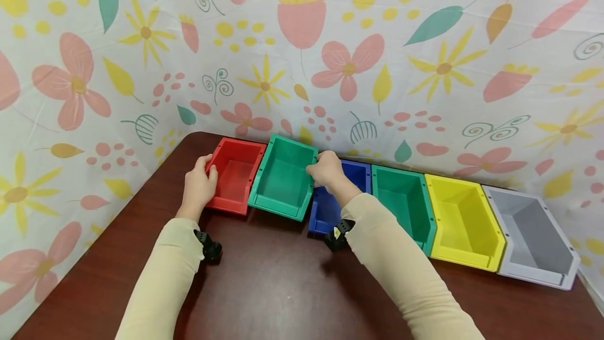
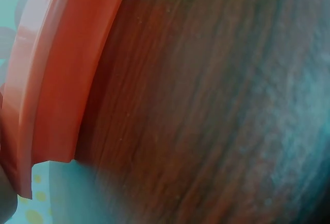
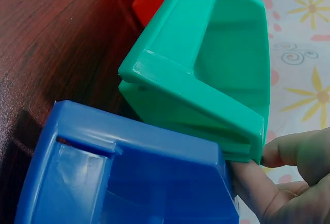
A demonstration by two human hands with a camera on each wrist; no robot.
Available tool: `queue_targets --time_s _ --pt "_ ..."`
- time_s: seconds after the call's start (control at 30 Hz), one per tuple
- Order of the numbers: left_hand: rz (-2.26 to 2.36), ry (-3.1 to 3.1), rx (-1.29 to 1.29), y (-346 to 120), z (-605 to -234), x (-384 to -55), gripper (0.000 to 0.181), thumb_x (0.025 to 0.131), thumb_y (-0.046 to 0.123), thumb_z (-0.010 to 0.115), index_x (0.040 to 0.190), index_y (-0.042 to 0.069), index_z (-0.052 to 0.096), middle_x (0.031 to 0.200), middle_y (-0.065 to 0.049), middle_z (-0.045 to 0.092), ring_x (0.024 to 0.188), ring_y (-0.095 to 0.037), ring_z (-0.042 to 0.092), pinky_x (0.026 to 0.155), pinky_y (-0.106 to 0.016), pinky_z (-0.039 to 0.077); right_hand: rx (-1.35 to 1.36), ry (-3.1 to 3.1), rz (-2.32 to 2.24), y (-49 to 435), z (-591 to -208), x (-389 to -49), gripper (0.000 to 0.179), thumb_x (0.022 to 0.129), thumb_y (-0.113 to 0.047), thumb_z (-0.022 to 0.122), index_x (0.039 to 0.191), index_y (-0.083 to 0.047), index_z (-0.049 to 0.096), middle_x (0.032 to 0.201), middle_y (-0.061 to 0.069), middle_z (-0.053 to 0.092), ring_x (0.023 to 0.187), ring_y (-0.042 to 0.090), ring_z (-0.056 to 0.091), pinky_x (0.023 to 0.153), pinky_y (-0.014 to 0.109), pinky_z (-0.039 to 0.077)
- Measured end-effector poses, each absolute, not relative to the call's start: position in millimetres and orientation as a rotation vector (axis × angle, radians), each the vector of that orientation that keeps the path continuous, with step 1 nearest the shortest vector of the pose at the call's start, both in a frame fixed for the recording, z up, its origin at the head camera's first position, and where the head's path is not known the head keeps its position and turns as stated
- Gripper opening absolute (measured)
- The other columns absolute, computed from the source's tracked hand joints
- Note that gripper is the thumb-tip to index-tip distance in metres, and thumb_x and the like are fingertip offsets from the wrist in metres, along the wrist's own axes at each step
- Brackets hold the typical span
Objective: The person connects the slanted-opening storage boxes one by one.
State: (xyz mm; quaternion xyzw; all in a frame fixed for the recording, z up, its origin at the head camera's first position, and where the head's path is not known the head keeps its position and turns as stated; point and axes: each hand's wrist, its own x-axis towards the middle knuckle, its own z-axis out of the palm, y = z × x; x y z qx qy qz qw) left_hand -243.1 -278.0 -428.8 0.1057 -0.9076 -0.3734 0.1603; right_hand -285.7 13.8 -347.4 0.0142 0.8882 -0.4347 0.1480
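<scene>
At the left end of a row of bins is a red bin [image 1: 233,174]; my left hand [image 1: 200,185] grips its left wall. In the left wrist view the bin's red outer side [image 2: 75,74] fills the left, with a sliver of finger below. Beside it, a green bin [image 1: 283,174] sits slightly askew, its front edge raised above the table. My right hand [image 1: 327,169] pinches the green bin's right rim near the back, thumb and finger on the wall in the right wrist view. Immediately right stands a blue bin [image 1: 356,171], partly hidden by the right hand and forearm.
Further right along the wall stand a second green bin [image 1: 401,198], a yellow bin [image 1: 460,219] and a grey bin [image 1: 533,230]. A flower-patterned sheet [image 1: 349,67] hangs behind the brown table [image 1: 283,282]. Both wrists carry small black cameras.
</scene>
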Motion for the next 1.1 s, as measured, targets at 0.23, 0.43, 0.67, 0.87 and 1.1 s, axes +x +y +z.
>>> queue_targets --time_s 0.23,0.43,0.67,0.87,1.1 --pt "-1.067 -2.583 0.268 -273 -431 -249 0.044 0.099 0.022 0.041 0.14 0.006 0.042 0.125 -0.026 0.058 0.1 -0.039 0.062 0.09 -0.051 0.05 0.003 2.618 -1.135 12 -340 -282 0.055 0.094 -0.013 0.051 0.144 0.001 0.032 0.141 0.02 0.042 0.07 0.022 0.062 0.061 0.028 0.054" --pt "-1.081 -2.621 0.281 -272 -431 -244 0.045 0.099 0.021 0.041 0.142 0.007 0.04 0.127 -0.026 0.057 0.103 -0.04 0.061 0.093 -0.052 0.048 0.041 2.608 -1.165 15 -332 -276 0.058 0.093 -0.013 0.053 0.146 0.0 0.03 0.143 0.019 0.04 0.069 0.02 0.065 0.064 0.028 0.056" --pt "-1.035 -2.582 0.281 -279 -422 -242 0.044 0.099 0.02 0.04 0.14 0.006 0.042 0.125 -0.028 0.057 0.102 -0.042 0.06 0.093 -0.054 0.047 0.054 2.621 -1.244 8 -324 -278 0.038 0.092 -0.012 0.054 0.127 0.002 0.051 0.091 0.016 0.055 0.052 0.016 0.057 0.06 0.028 0.055" --pt "-1.005 -2.582 0.296 -288 -420 -235 0.045 0.098 0.021 0.04 0.14 0.005 0.043 0.121 -0.03 0.058 0.099 -0.045 0.059 0.091 -0.055 0.047 0.081 2.624 -1.206 -4 -325 -275 0.023 0.093 -0.012 0.054 0.114 -0.002 0.053 0.114 0.017 0.054 0.059 0.017 0.058 0.057 0.027 0.055" --pt "-0.963 -2.625 0.357 -315 -406 -219 0.048 0.099 0.023 0.035 0.143 0.005 0.037 0.128 -0.032 0.052 0.105 -0.048 0.055 0.094 -0.059 0.043 -0.032 2.637 -1.162 -32 -314 -271 0.029 0.091 -0.011 0.054 0.066 -0.012 0.039 0.058 0.004 0.041 0.054 0.019 0.061 0.056 0.029 0.055"
